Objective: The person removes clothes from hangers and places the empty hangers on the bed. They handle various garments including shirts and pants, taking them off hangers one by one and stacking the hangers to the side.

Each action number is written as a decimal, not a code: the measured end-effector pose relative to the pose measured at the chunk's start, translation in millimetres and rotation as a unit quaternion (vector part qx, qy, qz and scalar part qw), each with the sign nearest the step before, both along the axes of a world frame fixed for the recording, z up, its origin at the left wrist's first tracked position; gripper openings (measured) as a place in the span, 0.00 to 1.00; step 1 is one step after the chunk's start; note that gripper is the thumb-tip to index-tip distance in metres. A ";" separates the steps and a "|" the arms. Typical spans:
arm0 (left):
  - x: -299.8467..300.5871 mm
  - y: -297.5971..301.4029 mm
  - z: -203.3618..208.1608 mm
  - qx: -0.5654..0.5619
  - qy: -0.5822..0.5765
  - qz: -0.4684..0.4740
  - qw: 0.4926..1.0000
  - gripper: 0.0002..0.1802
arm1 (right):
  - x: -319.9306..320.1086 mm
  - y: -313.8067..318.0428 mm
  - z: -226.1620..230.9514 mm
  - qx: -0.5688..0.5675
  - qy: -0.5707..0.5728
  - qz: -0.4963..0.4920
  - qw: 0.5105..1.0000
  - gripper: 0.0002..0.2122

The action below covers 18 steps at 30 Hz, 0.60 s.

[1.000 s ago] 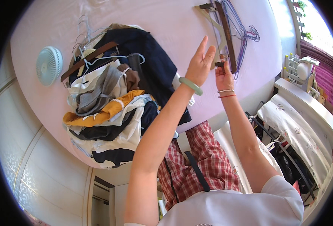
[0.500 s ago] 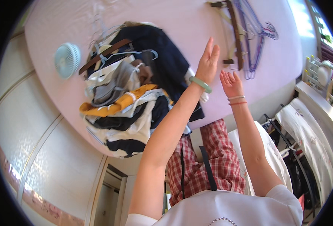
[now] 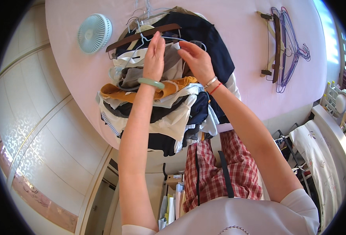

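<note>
Pale-blue wire hanger (image 3: 173,38) lies atop the clothes pile (image 3: 173,89) on the pink-covered bed (image 3: 255,109). Left hand (image 3: 154,56) flat, fingers straight; right hand (image 3: 196,59) near the wire, grip unclear. Hanger likely light, springy; best held at its neck.

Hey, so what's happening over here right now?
A person's bare left hand, open, and bare right hand, fingers bent, are over a heap of mixed-colour fabric clothes on a smooth pink cover. Whether the right hand has a grip on anything is unclear. A dark brown wooden hanger lies on the heap. A round pale blue fan sits to the left; thin purple wire hangers lie apart at right.
</note>
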<state>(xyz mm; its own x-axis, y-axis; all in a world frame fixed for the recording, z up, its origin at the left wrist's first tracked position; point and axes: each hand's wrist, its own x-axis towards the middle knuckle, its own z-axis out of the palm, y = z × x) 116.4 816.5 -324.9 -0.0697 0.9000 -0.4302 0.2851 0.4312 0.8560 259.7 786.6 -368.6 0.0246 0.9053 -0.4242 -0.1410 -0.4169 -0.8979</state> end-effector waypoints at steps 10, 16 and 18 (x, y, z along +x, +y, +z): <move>-91.9 -70.2 -7.1 0.108 0.375 -0.266 0.882 0.19 | -30.8 -43.7 4.1 0.195 -0.271 0.328 0.884 0.15; -85.1 -83.3 4.8 -0.065 0.439 -0.368 0.817 0.17 | -31.6 -49.5 17.3 0.157 -0.222 0.446 0.853 0.12; -89.4 -87.2 4.6 -0.025 0.432 -0.382 0.817 0.13 | -35.8 -23.2 27.4 0.186 -0.224 0.361 0.886 0.12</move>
